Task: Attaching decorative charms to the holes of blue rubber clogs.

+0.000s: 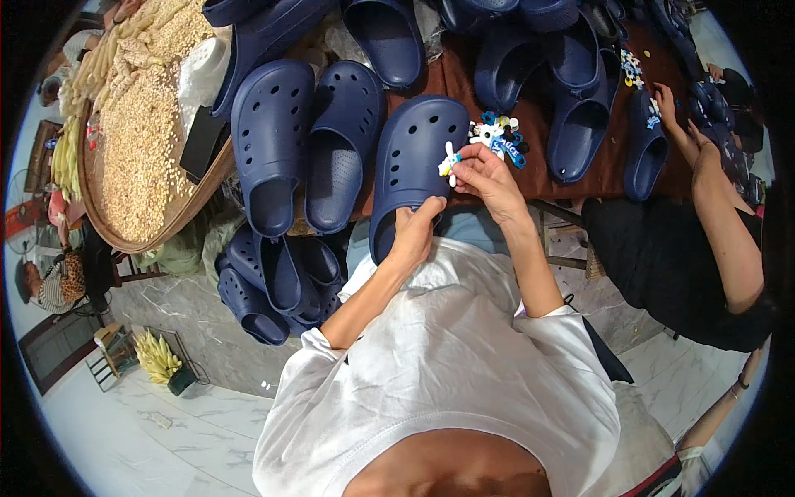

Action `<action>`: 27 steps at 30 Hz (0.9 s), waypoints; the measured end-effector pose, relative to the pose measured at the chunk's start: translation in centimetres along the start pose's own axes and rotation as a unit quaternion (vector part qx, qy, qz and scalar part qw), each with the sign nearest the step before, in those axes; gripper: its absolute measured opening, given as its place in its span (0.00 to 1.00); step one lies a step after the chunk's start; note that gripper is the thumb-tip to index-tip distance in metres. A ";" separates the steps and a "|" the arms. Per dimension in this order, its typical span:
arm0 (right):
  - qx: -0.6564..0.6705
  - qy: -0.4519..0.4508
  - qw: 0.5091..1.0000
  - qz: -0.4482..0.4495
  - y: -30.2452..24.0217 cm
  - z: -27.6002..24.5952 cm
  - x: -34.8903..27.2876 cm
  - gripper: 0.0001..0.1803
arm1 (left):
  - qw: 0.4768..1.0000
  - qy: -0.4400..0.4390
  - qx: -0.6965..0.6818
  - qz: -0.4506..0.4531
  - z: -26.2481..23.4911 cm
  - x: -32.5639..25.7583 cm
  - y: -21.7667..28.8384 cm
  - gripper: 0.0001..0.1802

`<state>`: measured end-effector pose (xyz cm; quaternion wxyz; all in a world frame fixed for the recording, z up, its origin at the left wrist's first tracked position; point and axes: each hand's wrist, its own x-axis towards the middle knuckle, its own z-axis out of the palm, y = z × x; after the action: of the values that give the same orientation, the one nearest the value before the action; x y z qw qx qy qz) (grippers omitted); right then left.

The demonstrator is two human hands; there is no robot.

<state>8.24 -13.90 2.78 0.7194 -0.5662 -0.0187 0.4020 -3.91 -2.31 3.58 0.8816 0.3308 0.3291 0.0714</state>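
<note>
At the table's (542, 189) near edge, fitting seems in hand: left hand (414, 232) holds a blue clog (418, 145), right hand (494, 186) pinches a charm (448, 164), probably needing careful alignment next.

Fingertips of left hand (416, 236) hidden at held clog (422, 141). Charm (450, 159) partly covered by right hand (493, 186). Upper clogs (385, 41) cut by top edge.

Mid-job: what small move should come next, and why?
Perhaps align the small white, yellow and blue charm with the navy-blue, plastic-looking, perforated clog's holes: the right hand pinches it close to the clog, which the left hand grips.
</note>
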 end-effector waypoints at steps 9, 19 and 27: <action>0.030 -0.003 0.998 0.048 0.2 0.0 -0.1 0.12 | 0.999 -0.007 -0.032 0.006 -0.2 -0.2 -0.6 0.22; -0.005 0.099 0.992 -0.079 1.4 2.4 -1.2 0.14 | 0.999 -0.030 -0.045 -0.003 -0.6 0.4 -0.4 0.22; -0.069 0.079 0.983 -0.150 2.1 2.5 -0.6 0.12 | 0.998 -0.020 -0.055 0.014 -0.3 0.4 -0.5 0.20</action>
<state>5.45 -12.23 2.16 0.7303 -0.6348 -0.0746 0.2413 -3.85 -2.37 2.92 0.9039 0.2879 0.3018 0.0952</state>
